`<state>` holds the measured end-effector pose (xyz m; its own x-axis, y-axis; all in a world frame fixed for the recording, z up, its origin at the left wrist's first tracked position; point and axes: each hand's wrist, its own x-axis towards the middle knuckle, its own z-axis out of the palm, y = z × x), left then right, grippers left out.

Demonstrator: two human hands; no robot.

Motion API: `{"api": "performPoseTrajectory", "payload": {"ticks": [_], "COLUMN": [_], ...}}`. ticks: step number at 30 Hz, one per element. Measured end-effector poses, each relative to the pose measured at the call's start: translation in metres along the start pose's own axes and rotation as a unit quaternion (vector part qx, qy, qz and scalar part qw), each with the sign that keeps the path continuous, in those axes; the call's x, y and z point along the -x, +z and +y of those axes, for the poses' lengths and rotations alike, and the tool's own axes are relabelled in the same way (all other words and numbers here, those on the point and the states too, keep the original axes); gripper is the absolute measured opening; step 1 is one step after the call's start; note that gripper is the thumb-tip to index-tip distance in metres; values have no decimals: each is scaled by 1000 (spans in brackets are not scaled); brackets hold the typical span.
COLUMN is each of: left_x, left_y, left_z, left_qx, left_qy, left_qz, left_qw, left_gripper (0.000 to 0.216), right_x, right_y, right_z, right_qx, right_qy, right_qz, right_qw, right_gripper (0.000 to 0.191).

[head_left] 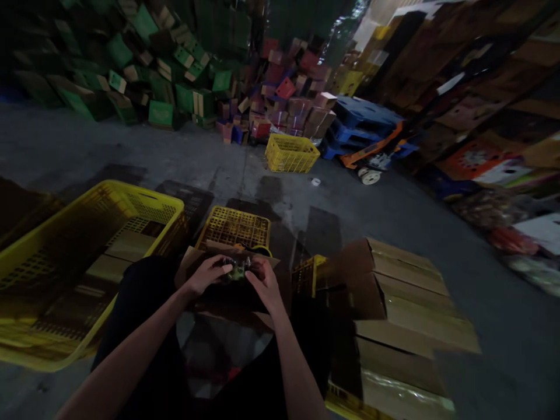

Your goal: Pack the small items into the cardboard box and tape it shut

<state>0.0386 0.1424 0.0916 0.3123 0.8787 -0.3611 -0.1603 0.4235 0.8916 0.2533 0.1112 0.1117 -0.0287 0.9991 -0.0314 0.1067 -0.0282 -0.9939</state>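
Observation:
My left hand [207, 275] and my right hand [265, 282] hold a small clear, shiny plastic pack [237, 273] between them, fingers curled at its two sides. Something green shows through the plastic, too dark to name. Beneath the hands is an open cardboard box [227, 315] between my knees, its inside dark. Just beyond the box stands an upturned-looking yellow crate [238, 221], with a round yellow-rimmed thing [262, 251] at its near edge that I cannot make out.
At left stands a large yellow crate [144, 195] with cardboard inside. Flattened cardboard boxes [415, 303] lie at right over yellow crates. Farther off are another yellow crate [292, 154], blue pallets [363, 114], an orange pallet jack [371, 146] and heaped green cartons [161, 114].

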Motion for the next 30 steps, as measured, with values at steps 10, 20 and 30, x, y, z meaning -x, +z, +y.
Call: {"api": "performPoseTrajectory", "payload": {"ticks": [10,20,30], "left_x": [-3,-3,-9], "left_y": [-4,-1,-2], "left_z": [-2,6,-7], "left_qx": [-21,-127,15], "left_qy": [38,122,29], "left_qz": [76,138,54], "left_qw": [996,975,998], "left_gripper": [49,34,55], "right_x": [-4,-4,-4], "right_y": [-6,-3,-5], "right_z": [20,17,22], "right_qx": [-25,-109,-127], "right_qy": [70,113,78], "right_qz": [58,111,95], "right_qw": [996,981,984], "right_gripper": [23,28,26]}}
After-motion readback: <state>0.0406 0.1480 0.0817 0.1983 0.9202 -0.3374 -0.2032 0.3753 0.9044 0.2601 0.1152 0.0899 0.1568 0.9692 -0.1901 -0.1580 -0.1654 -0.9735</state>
